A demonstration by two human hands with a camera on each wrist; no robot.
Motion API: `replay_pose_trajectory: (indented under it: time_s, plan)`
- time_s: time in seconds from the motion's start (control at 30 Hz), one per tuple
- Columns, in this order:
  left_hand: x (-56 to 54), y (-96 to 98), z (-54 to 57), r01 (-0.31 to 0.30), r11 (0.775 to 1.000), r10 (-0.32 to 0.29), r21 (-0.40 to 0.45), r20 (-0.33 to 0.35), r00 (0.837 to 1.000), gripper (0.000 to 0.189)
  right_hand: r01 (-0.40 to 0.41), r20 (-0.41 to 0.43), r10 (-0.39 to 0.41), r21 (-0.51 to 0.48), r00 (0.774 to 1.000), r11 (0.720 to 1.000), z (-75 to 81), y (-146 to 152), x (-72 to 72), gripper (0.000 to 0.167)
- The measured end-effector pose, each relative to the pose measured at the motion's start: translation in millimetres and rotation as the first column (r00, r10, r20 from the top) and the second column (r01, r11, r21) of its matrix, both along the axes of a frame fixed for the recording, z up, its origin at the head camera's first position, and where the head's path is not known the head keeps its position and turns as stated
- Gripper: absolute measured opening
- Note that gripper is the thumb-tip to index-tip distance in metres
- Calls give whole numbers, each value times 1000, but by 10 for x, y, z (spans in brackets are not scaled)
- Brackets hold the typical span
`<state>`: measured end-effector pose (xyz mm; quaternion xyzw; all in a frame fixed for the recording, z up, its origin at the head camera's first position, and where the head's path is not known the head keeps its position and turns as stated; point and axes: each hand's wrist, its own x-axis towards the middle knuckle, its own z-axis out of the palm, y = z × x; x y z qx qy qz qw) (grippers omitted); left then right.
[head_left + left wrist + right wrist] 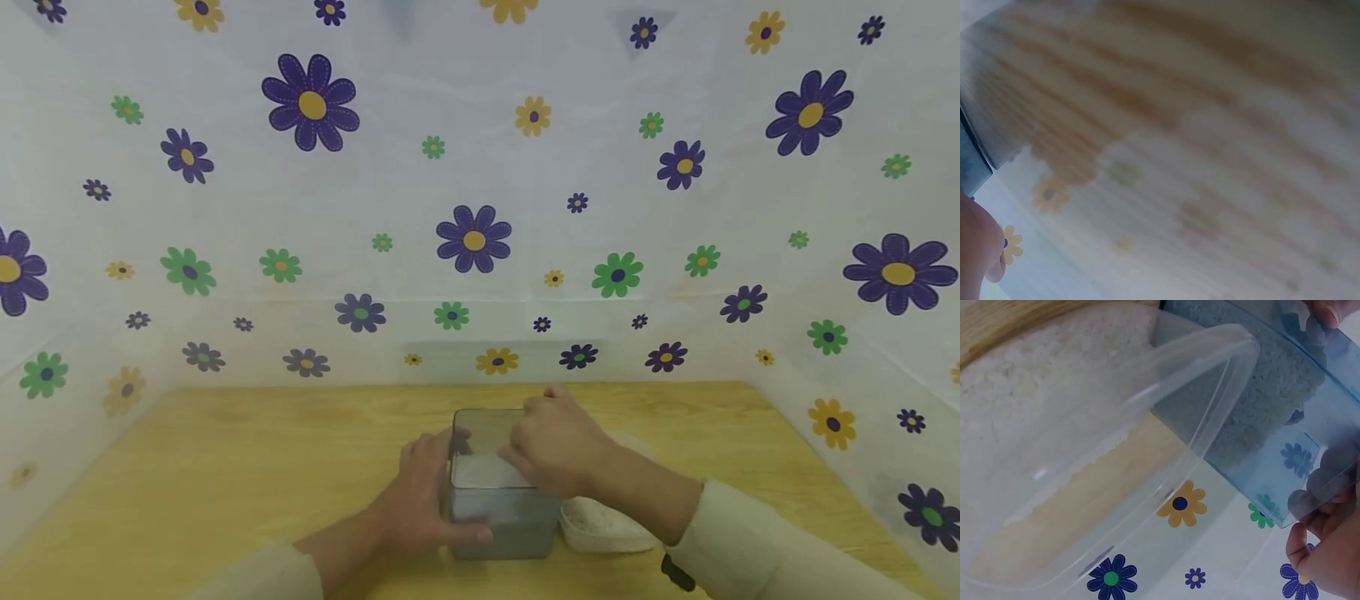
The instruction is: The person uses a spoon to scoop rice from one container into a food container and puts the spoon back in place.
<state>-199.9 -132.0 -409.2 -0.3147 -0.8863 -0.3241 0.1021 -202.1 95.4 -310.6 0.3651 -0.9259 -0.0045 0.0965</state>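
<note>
A blue-grey see-through plastic container (502, 529) stands on the table in the middle of the head view. My left hand (423, 492) grips its left side, thumb low across the near face. At the container's upper right, my right hand (558, 442) has curled fingers and covers part of the rim. In the right wrist view rice (1254, 394) shows through the blue wall, and dark fingers appear through the plastic by the rim. Beneath my right forearm sits a clear plastic tub (609, 542) with rice, partly hidden; its curved rim fills much of the right wrist view.
The wooden table (262, 467) runs back to a white sheet (420, 192) printed with purple, green and yellow flowers. That sheet also hangs along both sides. In the left wrist view, mostly blurred table and sheet appear.
</note>
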Motion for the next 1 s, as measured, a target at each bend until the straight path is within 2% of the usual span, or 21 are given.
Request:
replay_pose_trajectory:
  time_s: [0.2, 0.33, 0.63, 0.8, 1.0]
  plan:
    - [-7, -2, -10, -3, 1000, 3, 7, 2, 1000, 101, -11, -96, 3, -79, 995, 997, -14, 39, 28, 48]
    - [-21, 2, -30, 0, 1000, 0, 14, -24, 1000, 100, 14, -129, -33, -144, 991, 989, -24, 82, 43, 50]
    - [-28, 8, -30, -4, 1000, 4, 7, -23, 1000, 101, 100, -52, -115, -234, 992, 967, -44, 239, 56, 48]
    - [-28, -5, -42, 0, 1000, 0, 7, -24, 1000, 102, 125, 6, -130, -340, 991, 932, -5, 324, 42, 48]
    - [-36, 2, -27, 12, 1000, -11, 22, -27, 1000, 99, 104, -22, -127, -447, 992, 889, 82, 456, 25, 53]
